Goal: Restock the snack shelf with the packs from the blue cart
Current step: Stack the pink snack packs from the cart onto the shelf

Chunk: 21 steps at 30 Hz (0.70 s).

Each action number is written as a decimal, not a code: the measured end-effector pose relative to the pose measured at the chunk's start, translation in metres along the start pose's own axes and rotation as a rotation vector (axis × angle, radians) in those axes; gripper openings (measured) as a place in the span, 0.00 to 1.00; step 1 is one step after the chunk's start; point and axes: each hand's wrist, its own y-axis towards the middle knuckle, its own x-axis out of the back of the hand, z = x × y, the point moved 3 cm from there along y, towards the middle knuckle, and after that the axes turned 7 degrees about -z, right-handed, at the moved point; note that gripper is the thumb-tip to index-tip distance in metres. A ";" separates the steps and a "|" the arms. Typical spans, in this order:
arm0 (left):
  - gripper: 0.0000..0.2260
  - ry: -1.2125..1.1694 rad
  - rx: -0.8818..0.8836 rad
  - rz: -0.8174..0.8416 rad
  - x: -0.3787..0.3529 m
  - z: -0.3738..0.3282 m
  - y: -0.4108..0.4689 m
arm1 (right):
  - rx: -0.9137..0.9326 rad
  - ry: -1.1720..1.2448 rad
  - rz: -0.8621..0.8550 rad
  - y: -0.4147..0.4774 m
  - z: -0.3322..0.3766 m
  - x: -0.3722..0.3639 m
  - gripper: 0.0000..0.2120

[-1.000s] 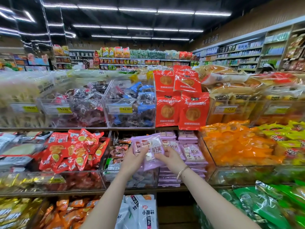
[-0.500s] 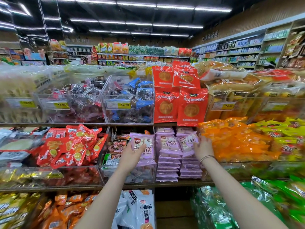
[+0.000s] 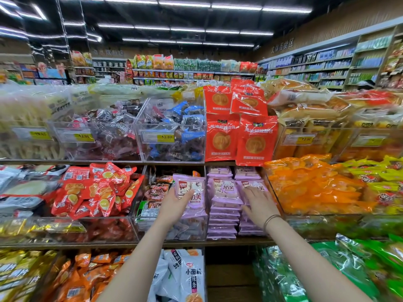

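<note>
Now purple pack [image 3: 196, 184] in left hand [image 3: 174, 204], right hand [image 3: 259, 205] on stack [image 3: 249, 231]

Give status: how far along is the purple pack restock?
Done: two purple stacks sit on the middle shelf. In hand: the left hand grips one purple pack beside them; the right hand rests flat on the right stack. Left: that pack is not yet placed; the blue cart is out of view, so remaining stock is unknown.

Ceiling light strips [image 3: 185, 5] overhead; wall shelving [image 3: 327, 66] far right; red bread packs [image 3: 255, 142] beside clear bin [image 3: 174, 125], yellow price tag [image 3: 165, 137].
</note>
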 end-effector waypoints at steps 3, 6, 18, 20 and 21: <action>0.40 0.001 0.007 -0.001 0.000 0.000 -0.001 | 0.053 -0.030 0.104 0.000 -0.007 -0.003 0.33; 0.40 -0.013 0.008 -0.004 0.000 0.000 -0.002 | 0.045 -0.003 0.186 0.001 -0.006 0.002 0.32; 0.36 -0.304 0.144 -0.053 0.009 0.003 -0.005 | -0.060 0.772 0.095 0.003 0.118 0.025 0.21; 0.37 -0.306 0.143 -0.041 0.010 0.001 -0.007 | -0.091 0.866 0.105 0.001 0.129 0.021 0.16; 0.39 -0.340 0.149 -0.028 0.011 0.001 -0.007 | -0.112 0.906 0.100 0.000 0.132 0.019 0.16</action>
